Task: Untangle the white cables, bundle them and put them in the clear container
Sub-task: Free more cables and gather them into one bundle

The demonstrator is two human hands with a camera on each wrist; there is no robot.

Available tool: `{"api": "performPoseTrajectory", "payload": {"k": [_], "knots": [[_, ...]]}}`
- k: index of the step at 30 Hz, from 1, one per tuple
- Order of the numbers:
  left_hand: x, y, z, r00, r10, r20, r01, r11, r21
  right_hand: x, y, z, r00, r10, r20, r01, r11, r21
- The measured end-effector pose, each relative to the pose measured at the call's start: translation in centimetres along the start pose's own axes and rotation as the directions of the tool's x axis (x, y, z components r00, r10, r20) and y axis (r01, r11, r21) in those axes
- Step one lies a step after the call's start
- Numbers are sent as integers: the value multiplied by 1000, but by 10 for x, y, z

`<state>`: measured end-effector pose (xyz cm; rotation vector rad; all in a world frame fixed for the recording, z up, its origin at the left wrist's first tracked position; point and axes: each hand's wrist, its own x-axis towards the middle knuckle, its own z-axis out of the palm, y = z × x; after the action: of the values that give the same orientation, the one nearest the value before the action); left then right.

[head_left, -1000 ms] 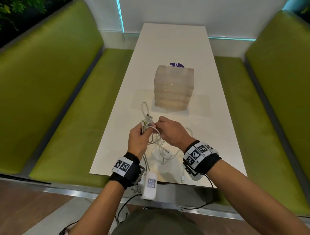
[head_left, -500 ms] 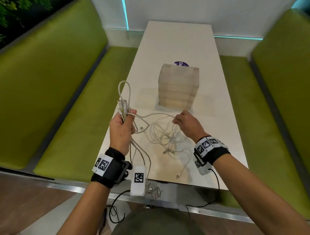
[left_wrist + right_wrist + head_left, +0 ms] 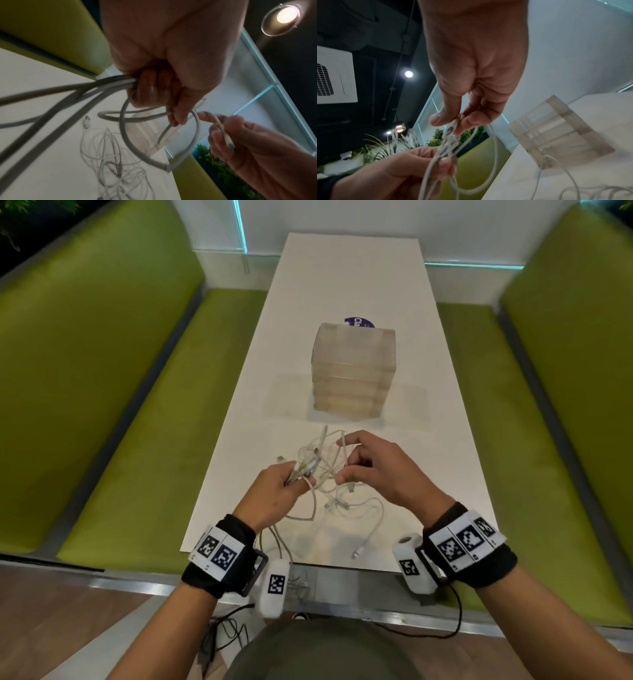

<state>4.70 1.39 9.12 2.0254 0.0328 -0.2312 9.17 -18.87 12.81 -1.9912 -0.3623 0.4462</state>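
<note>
Half a second ago the hands were apart, stretching the white cables (image 3: 325, 474); now the right hand (image 3: 376, 470) has closed in, pinching a plug end beside the bunch gripped by the left hand (image 3: 274, 494), low centre. Judged: still gathering ends, the tangle unresolved. Motion blur hides how many cables there are. The clear container (image 3: 352, 368) stands mid-frame on the table (image 3: 342, 278).

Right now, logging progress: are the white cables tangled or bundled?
Tangled. The white cables spread in loose crossing loops over the table; the left hand grips several ends, the right hand pinches one.
</note>
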Motion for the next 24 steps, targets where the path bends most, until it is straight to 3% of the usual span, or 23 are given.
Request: {"api": "performPoseTrajectory", "payload": {"k": [4, 10, 15, 21, 24], "knots": [[-5, 5, 11, 986, -45, 158, 28, 993, 113, 1, -1, 8, 1000, 21, -17, -21, 1000, 5], [-9, 8, 5, 976, -47, 212, 5, 981, 194, 1, 6, 4, 996, 52, -75, -48, 998, 46], [-16, 6, 0, 940, -70, 335, 42, 995, 89, 1, 9, -8, 978, 23, 209, -7, 997, -79], [-23, 10, -6, 977, -4, 215, 19, 998, -65, -8, 15, -10, 951, 87, 296, -39, 986, -163], [-23, 10, -2, 968, 14, 252, -9, 1000, -20, -12, 14, 5, 948, 63, 311, -33, 995, -99]]}}
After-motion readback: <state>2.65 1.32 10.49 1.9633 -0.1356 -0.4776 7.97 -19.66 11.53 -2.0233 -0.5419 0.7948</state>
